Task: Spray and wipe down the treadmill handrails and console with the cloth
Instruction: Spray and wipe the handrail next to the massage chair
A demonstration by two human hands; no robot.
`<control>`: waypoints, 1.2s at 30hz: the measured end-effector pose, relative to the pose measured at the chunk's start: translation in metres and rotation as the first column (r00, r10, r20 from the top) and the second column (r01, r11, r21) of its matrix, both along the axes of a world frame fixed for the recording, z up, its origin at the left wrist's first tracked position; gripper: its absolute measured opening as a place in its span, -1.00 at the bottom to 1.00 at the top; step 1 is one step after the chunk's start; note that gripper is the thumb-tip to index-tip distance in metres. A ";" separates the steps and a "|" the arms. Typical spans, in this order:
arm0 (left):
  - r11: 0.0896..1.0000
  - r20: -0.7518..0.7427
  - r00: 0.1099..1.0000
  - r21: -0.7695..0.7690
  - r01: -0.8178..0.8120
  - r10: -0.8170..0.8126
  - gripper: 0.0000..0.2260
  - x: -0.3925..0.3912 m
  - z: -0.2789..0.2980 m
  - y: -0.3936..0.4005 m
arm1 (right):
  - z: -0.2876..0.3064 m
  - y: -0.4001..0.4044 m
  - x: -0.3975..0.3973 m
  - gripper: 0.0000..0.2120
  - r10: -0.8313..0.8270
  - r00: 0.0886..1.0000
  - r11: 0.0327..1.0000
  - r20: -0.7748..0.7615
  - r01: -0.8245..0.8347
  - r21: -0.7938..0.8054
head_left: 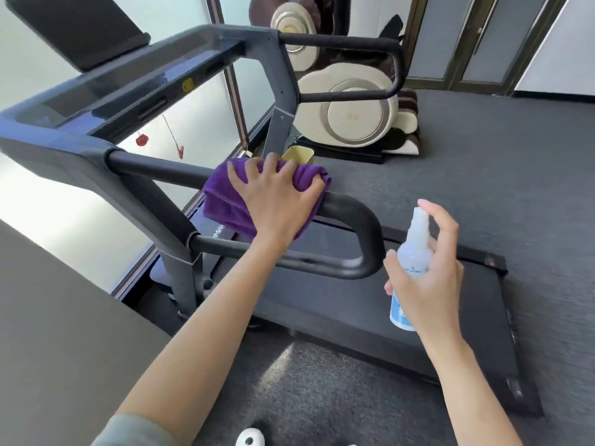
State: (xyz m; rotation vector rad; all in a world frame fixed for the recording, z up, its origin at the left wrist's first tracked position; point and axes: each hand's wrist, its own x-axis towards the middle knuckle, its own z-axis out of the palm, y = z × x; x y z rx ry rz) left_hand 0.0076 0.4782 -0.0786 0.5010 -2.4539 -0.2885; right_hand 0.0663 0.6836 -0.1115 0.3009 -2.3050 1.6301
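Head view, looking down over the treadmill point(402, 320) from its side. The left hand point(277, 201) is spread over the purple cloth point(225, 201), fingers curled down across it, clamping the cloth against the near handrail point(351, 207), the black padded bar that loops round at its end. The cloth drapes over the bar and hangs a little below it on the near side, bunched under the fingertips at the far edge.

The right hand point(428, 278) is off to the side, just past the curved end of that handrail. It grips a small spray bottle point(415, 252), clear with a pale blue label, fingers wrapped round the body and the index finger raised over the nozzle top. The bottle stands roughly upright, tilted slightly, near the rail's bend but not touching it.

Further up the frame, the console point(106, 94) runs across as a long dark panel, with a dark screen point(83, 30) mounted above it. The far handrail point(370, 46) loops out on the opposite side. Beyond it sits a cream and brown massage chair point(351, 114) on the grey carpet point(499, 172). Bright frosted window panels point(199, 123) lie behind the console.
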 end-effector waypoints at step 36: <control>0.915 0.019 0.976 -0.347 0.208 -0.215 -0.46 0.020 -0.028 0.064 | -0.017 0.047 0.004 -0.31 -0.068 0.998 0.996 0.004 0.069 -0.062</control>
